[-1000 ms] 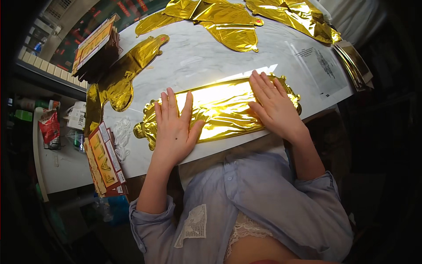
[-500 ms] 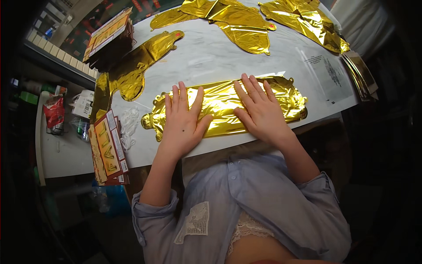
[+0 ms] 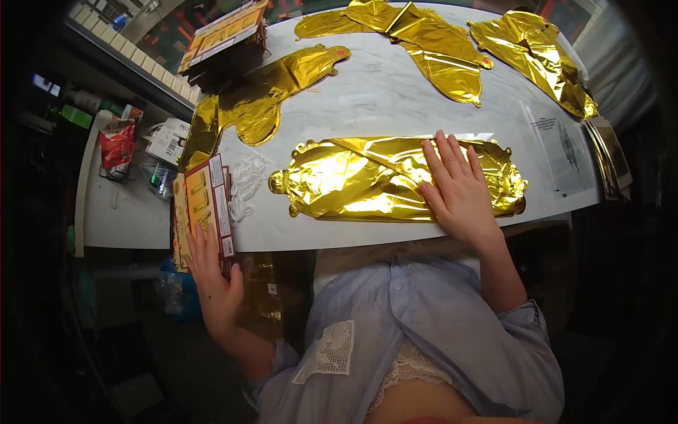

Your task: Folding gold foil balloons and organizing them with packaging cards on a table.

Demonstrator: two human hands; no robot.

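A flat, folded gold foil balloon (image 3: 353, 177) lies along the near part of the table. My right hand (image 3: 460, 191) rests flat on its right half with the fingers stretched out. At the table's left front edge, my left hand (image 3: 215, 286) lies over the lower end of a stack of printed cards (image 3: 205, 194) in orange and dark red. Its fingers are extended and it does not visibly grip a card. Between the cards and the balloon sits a small heap of white string (image 3: 247, 187).
More gold foil balloons lie at the left (image 3: 282, 85), far middle (image 3: 438, 49) and far right (image 3: 533, 53). A taller card stack (image 3: 226, 42) stands back left. A clear plastic bag (image 3: 561, 155) and brown card pieces (image 3: 609, 159) are at the right. A side shelf (image 3: 127, 219) holds small packages.
My left hand has left the balloon and moved left and nearer to me, onto the card stack. The right hand stays on the balloon. The whole view has shifted somewhat.
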